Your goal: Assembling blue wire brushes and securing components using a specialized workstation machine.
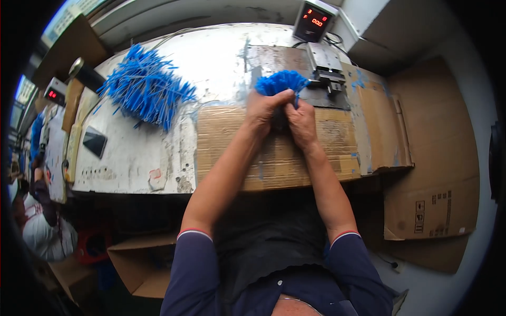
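A thick bundle of thin blue wire-like strands (pixel 282 81) is gripped between my two hands, its ends fanned out on the far side. My left hand (pixel 259 111) wraps round its left side, with the thumb lying across toward the right. Against the near right side my right hand (pixel 302 122) is closed, its fingers curled and touching the left hand. The lower part of the bundle is hidden by the hands. On the left of the table lies a large loose heap of similar blue strands (pixel 145 87).
A small metal machine (pixel 327 66) stands just right of the bundle, below a box with a red digital display (pixel 314 22). Flattened cardboard (pixel 226 152) covers the table's near part. A dark phone-like slab (pixel 94 141) lies left. Another person (pixel 45 226) is at far left.
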{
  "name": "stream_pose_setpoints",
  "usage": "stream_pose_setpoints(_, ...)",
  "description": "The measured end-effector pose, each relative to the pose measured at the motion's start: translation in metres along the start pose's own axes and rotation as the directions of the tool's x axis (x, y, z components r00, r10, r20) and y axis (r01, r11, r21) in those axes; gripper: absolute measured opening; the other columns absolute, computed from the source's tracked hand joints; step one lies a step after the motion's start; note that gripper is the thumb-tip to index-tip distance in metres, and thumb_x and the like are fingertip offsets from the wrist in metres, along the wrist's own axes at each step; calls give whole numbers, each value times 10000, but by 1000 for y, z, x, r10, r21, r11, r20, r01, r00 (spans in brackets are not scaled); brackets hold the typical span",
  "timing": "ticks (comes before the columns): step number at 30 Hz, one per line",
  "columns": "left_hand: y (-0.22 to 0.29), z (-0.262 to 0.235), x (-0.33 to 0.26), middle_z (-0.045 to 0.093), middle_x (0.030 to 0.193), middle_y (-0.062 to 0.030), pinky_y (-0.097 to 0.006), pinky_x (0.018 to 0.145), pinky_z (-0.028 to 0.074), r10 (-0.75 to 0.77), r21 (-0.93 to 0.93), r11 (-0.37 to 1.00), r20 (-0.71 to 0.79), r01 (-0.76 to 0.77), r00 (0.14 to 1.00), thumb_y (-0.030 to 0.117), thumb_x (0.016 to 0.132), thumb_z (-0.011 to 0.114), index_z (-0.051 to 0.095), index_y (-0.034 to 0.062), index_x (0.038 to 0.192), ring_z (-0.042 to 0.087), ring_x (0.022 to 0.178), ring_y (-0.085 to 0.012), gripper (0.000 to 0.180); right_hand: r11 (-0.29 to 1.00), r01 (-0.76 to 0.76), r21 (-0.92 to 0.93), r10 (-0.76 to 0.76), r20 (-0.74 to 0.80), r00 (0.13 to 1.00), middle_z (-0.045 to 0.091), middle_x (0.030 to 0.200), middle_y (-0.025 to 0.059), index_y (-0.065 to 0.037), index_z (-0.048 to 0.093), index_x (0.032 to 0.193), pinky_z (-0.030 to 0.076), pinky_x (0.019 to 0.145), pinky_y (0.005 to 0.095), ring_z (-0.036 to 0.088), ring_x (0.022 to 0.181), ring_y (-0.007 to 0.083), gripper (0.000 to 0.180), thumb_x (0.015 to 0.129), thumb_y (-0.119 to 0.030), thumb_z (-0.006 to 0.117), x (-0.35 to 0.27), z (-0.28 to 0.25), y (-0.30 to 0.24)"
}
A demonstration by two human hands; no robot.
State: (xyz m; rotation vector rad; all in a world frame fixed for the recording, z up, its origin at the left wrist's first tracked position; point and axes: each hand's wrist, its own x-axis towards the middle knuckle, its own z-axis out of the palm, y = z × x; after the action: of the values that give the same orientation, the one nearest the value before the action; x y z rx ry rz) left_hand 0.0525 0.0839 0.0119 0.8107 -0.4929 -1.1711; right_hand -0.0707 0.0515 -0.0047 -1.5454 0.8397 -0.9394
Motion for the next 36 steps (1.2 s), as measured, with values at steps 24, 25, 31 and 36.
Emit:
stream_pose_setpoints(24,0,13,1,742,1063,-114,-376,903,591,62,-129,990,31,-57,998,-11,894,700,680,-2,1149,728,940,-220,256,862,61,504,-15,-94,995,682,945,-14,19,697,1052,503,753,241,584,837,48,238,1017,-165,550,-3,-6,-24)
stream_pose_setpoints(25,0,11,2,742,1071,-118,-380,914,587,41,-139,990,36,-36,998,-5,902,692,681,-5,1151,726,956,-224,249,861,61,505,-15,-95,995,682,945,-14,19,697,1052,503,753,241,584,837,48,238,1017,-165,550,-2,-6,-23)
stream_pose_setpoints(31,-2,2,7,742,1087,-126,-383,937,578,-3,-187,982,47,12,999,21,925,674,689,-8,1146,720,987,-233,223,885,54,463,-24,-71,997,693,950,-7,23,698,1055,503,738,237,577,832,41,253,1028,-203,588,1,-6,-18)
stream_pose_setpoints(36,-1,5,5,741,1091,-120,-381,941,574,-4,-174,985,47,12,999,22,911,698,685,-9,1157,718,988,-227,248,920,84,383,-56,-83,995,687,815,18,29,701,1013,507,666,269,555,743,40,275,1004,-243,659,3,-8,-11)
